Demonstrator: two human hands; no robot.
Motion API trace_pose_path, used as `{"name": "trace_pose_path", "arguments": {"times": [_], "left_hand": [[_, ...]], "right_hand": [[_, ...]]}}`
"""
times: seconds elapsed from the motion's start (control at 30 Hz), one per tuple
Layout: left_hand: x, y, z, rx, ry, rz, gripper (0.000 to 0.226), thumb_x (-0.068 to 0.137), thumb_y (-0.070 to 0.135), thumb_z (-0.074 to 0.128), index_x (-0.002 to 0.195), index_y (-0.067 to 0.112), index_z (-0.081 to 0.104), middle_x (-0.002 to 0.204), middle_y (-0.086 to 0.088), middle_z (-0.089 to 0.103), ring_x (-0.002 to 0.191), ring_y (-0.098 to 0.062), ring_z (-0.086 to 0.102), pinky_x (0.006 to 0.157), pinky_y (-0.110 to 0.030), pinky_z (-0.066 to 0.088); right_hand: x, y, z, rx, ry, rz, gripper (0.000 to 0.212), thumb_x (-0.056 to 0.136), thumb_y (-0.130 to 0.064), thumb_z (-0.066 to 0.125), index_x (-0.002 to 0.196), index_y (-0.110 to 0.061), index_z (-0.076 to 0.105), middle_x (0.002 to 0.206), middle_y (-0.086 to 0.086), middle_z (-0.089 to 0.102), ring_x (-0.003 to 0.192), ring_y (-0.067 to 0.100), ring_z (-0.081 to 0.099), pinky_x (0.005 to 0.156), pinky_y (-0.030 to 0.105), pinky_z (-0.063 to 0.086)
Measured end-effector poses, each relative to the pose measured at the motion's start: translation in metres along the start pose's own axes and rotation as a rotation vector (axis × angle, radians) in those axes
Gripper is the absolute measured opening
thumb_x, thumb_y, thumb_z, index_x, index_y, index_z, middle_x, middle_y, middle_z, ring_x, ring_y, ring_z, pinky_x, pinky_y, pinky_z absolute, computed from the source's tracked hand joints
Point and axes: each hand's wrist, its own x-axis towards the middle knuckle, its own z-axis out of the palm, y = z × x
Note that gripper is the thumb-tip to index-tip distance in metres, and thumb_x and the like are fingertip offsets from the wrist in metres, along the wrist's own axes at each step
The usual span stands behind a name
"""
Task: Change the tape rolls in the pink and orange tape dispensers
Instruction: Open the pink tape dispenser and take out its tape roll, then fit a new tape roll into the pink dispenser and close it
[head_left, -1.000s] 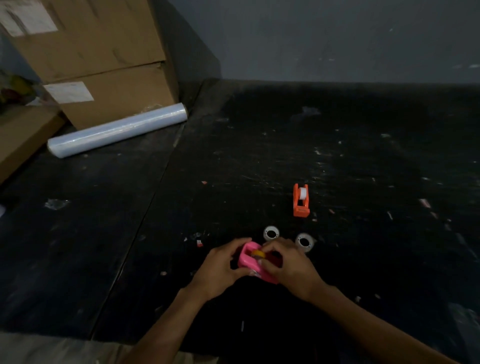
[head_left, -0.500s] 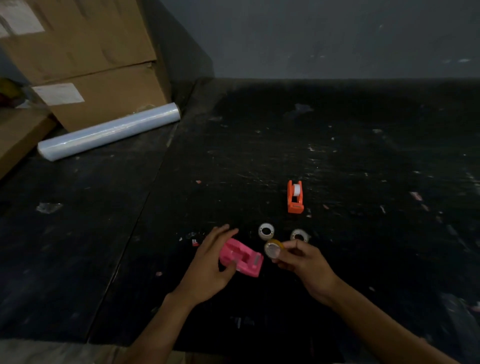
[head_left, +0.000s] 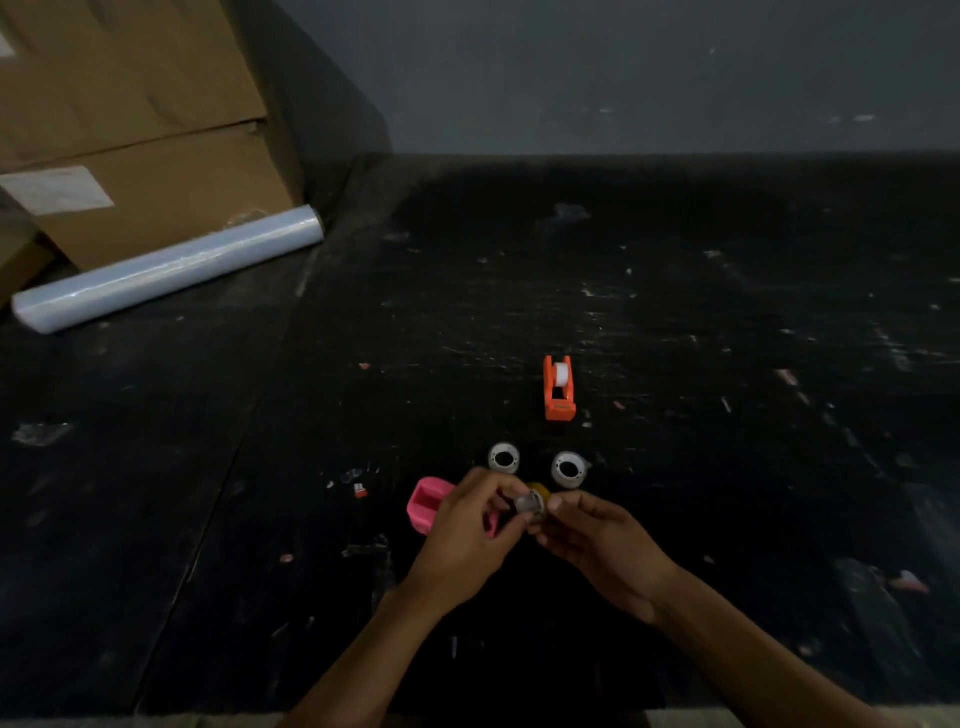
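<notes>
Both hands meet just above the dark, scuffed bench (head_left: 675, 322), working on a small used tape roll with a yellowish rim and a greyish core (head_left: 532, 501). The left hand (head_left: 467, 535) has its grip closed on the near side of that roll with thumb and fingertips, and the right hand (head_left: 602, 545) pinches its other side, so the roll is clamped between the two. The pink plastic tape dispenser (head_left: 428, 504) lies on the bench just left of and partly under the left hand, with its cradle looking empty. Two fresh white tape rolls (head_left: 504, 457) lie flat on the bench just beyond the hands, near each other but apart. The orange plastic tape dispenser (head_left: 558, 387) stands farther back, with a white roll sitting in it, untouched. At the far left a long roll of clear plastic film (head_left: 166, 267) leans at the foot of stacked cardboard boxes (head_left: 145, 156). The step in hand seems to be the pink dispenser's change: the old roll is out, and the fingers look to be freeing its core piece, though that is too small to tell. The next move likely calls for setting the spent roll aside, picking up one white roll, and seating it squarely in the pink cradle.
</notes>
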Motion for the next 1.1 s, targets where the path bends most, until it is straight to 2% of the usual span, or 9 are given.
{"name": "trace_pose_path", "arguments": {"times": [0.13, 0.3, 0.4, 0.5, 0.6, 0.7, 0.77, 0.93, 1.1], "left_hand": [[0.0, 0.0, -0.002, -0.068, 0.046, -0.056, 0.024, 0.085, 0.012, 0.072, 0.103, 0.026, 0.064, 0.104, 0.008, 0.067, 0.094, -0.004, 0.065, 0.083, -0.019, 0.053], [0.002, 0.005, -0.011, -0.152, 0.18, -0.118, 0.031, 0.085, 0.007, 0.072, 0.107, 0.027, 0.066, 0.095, 0.011, 0.069, 0.088, -0.001, 0.064, 0.075, -0.006, 0.047], [0.002, 0.003, -0.019, -0.162, 0.206, -0.129, 0.028, 0.086, 0.01, 0.072, 0.106, 0.029, 0.067, 0.101, 0.007, 0.07, 0.091, -0.005, 0.065, 0.074, -0.007, 0.048], [0.004, 0.006, -0.025, -0.173, 0.215, -0.139, 0.026, 0.086, 0.014, 0.071, 0.104, 0.032, 0.068, 0.103, 0.009, 0.07, 0.094, -0.002, 0.065, 0.077, -0.01, 0.05], [0.008, 0.011, -0.029, -0.178, 0.211, -0.137, 0.024, 0.087, 0.016, 0.069, 0.107, 0.031, 0.067, 0.104, 0.012, 0.069, 0.098, -0.001, 0.064, 0.082, -0.021, 0.053], [0.015, 0.015, -0.031, -0.193, 0.217, -0.112, 0.025, 0.089, 0.012, 0.068, 0.108, 0.028, 0.067, 0.105, 0.012, 0.07, 0.099, -0.003, 0.064, 0.084, -0.02, 0.053], [0.02, 0.019, -0.03, -0.205, 0.213, -0.1, 0.027, 0.089, 0.01, 0.068, 0.109, 0.028, 0.067, 0.105, 0.011, 0.07, 0.1, -0.002, 0.064, 0.085, -0.013, 0.05], [0.025, 0.024, -0.028, -0.234, 0.191, -0.099, 0.024, 0.089, 0.012, 0.068, 0.109, 0.026, 0.068, 0.105, 0.009, 0.07, 0.099, -0.001, 0.064, 0.084, -0.01, 0.049], [0.025, 0.018, -0.026, -0.22, 0.2, -0.127, 0.023, 0.089, 0.012, 0.068, 0.107, 0.026, 0.068, 0.103, 0.01, 0.07, 0.099, -0.001, 0.064, 0.088, -0.013, 0.05]], "right_hand": [[0.005, 0.002, -0.005, -0.075, 0.078, -0.007, 0.011, 0.094, -0.006, 0.058, 0.088, -0.004, 0.067, 0.095, 0.016, 0.07, 0.091, 0.023, 0.064, 0.089, 0.033, 0.051], [0.006, -0.001, -0.023, -1.089, 0.19, -0.229, 0.017, 0.082, -0.021, 0.077, 0.078, -0.027, 0.062, 0.099, -0.001, 0.065, 0.089, 0.013, 0.063, 0.074, 0.014, 0.045], [0.006, 0.001, -0.031, -1.363, 0.109, -0.284, 0.024, 0.078, -0.029, 0.078, 0.086, -0.032, 0.056, 0.104, -0.006, 0.056, 0.094, 0.01, 0.055, 0.079, 0.015, 0.042], [0.009, -0.008, -0.031, -1.237, 0.112, -0.328, 0.015, 0.085, -0.031, 0.072, 0.089, -0.024, 0.059, 0.094, -0.005, 0.063, 0.083, 0.006, 0.06, 0.071, 0.016, 0.047], [0.028, -0.026, -0.034, -1.093, 0.324, -0.414, 0.004, 0.094, -0.022, 0.062, 0.098, -0.02, 0.063, 0.095, 0.0, 0.069, 0.084, 0.012, 0.066, 0.069, 0.019, 0.049], [0.054, -0.04, -0.038, -1.125, 0.494, -0.385, 0.025, 0.093, -0.022, 0.064, 0.117, -0.016, 0.064, 0.107, 0.006, 0.066, 0.087, 0.014, 0.063, 0.077, 0.022, 0.047], [0.069, -0.044, -0.04, -1.197, 0.442, -0.29, 0.031, 0.091, -0.024, 0.066, 0.121, -0.015, 0.064, 0.114, 0.005, 0.063, 0.098, 0.018, 0.064, 0.086, 0.026, 0.048], [0.079, -0.049, -0.036, -1.361, 0.347, -0.226, 0.007, 0.091, -0.021, 0.065, 0.089, -0.022, 0.071, 0.101, 0.003, 0.07, 0.09, 0.013, 0.066, 0.083, 0.032, 0.055], [0.06, -0.055, -0.025, -1.003, 0.337, -0.265, 0.013, 0.091, -0.015, 0.065, 0.086, -0.025, 0.058, 0.1, 0.003, 0.069, 0.086, 0.012, 0.068, 0.069, 0.027, 0.055]]}}
